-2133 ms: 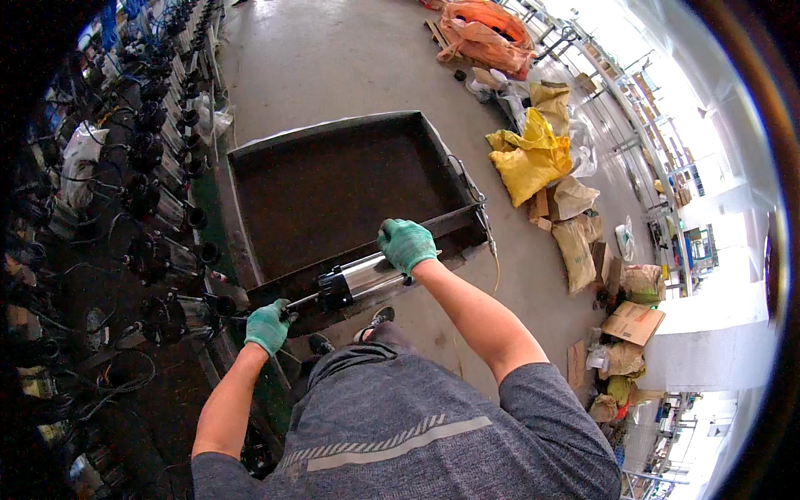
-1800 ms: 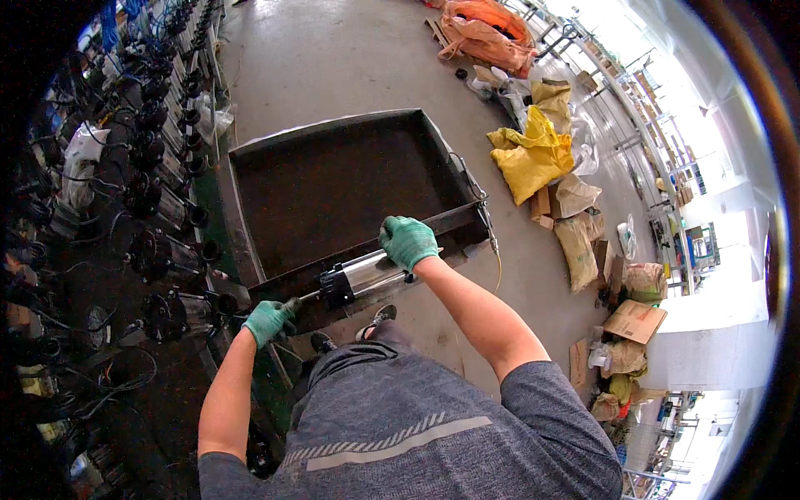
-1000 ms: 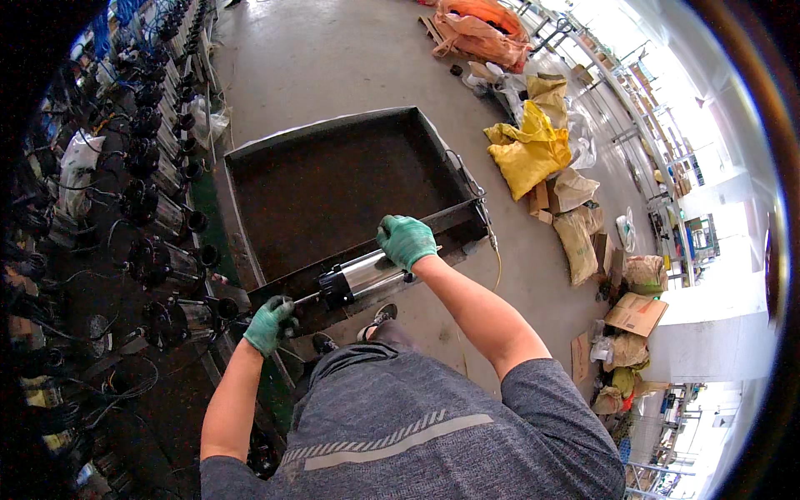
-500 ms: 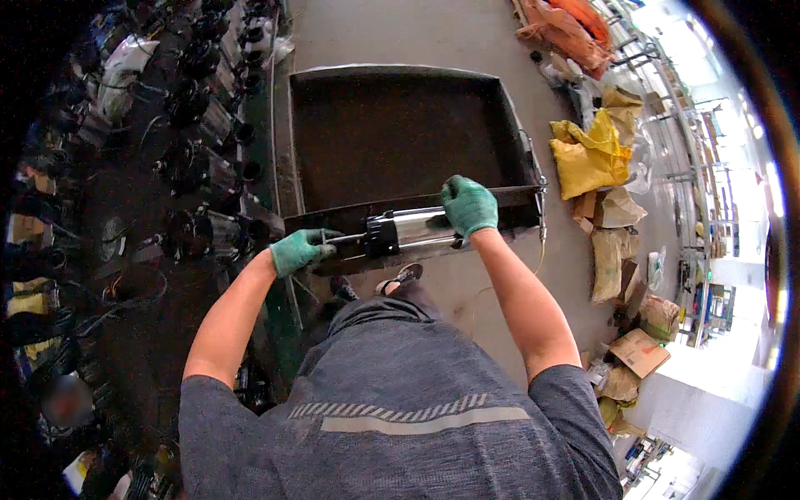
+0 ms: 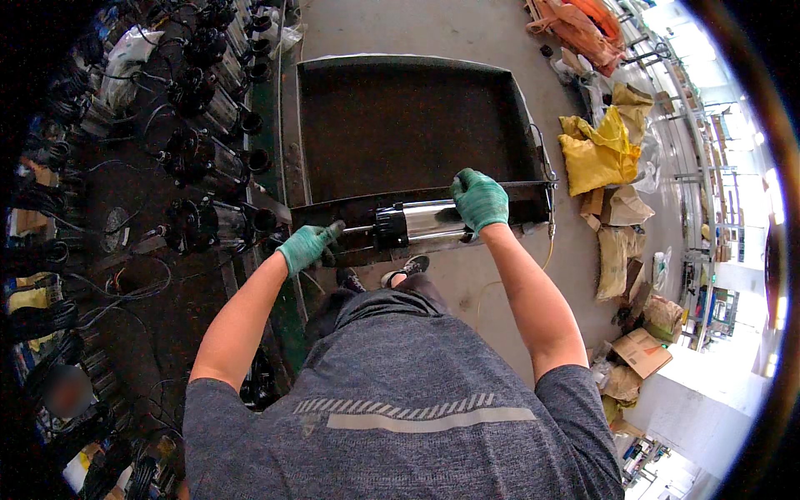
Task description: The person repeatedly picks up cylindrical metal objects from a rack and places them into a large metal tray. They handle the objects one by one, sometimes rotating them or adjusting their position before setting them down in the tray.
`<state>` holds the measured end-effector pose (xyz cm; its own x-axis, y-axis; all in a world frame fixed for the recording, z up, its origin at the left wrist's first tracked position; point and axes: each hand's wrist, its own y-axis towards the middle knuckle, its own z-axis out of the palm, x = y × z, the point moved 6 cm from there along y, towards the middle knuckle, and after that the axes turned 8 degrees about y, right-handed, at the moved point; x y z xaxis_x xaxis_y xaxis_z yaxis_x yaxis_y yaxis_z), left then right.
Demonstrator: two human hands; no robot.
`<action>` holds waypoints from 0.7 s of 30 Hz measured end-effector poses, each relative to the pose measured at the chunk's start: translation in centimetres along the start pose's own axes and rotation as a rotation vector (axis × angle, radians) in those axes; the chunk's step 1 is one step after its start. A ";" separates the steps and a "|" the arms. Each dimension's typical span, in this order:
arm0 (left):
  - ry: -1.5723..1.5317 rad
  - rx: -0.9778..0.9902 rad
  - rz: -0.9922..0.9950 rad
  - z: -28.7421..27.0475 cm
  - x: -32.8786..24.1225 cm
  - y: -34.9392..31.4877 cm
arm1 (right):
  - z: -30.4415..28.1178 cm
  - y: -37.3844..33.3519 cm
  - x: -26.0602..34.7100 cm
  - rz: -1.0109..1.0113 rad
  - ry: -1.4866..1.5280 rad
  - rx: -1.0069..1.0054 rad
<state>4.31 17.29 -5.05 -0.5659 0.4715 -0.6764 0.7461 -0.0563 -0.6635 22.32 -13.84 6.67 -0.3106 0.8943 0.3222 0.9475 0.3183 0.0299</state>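
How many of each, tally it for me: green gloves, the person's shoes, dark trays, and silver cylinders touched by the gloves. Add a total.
Green gloves: 2
Shoes: 2
Dark tray: 1
Touched silver cylinder: 1
Total: 6

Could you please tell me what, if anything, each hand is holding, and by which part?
The right hand holds the shiny cylinder at its right end. The left hand is at the left end of the thin rod; its grip is unclear.

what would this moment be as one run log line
left hand: at end of thin rod | right hand: on right end of metal cylinder | metal cylinder: along near side of dark tray
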 end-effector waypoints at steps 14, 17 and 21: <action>0.262 -0.291 0.386 0.2 -1.1 0.3 | 0.6 0.1 -0.4 -0.007 0.037 0.004; 0.268 0.021 0.217 -0.1 -1.7 1.0 | 0.3 0.2 -0.5 -0.005 0.044 0.026; 0.350 -0.104 0.429 -0.3 -2.1 1.4 | 0.2 0.4 -0.4 -0.007 0.050 0.034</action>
<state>6.68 16.50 -4.44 -0.0669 0.6906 -0.7202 0.9244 -0.2288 -0.3052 22.79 -14.00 6.34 -0.3121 0.8756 0.3687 0.9421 0.3355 0.0006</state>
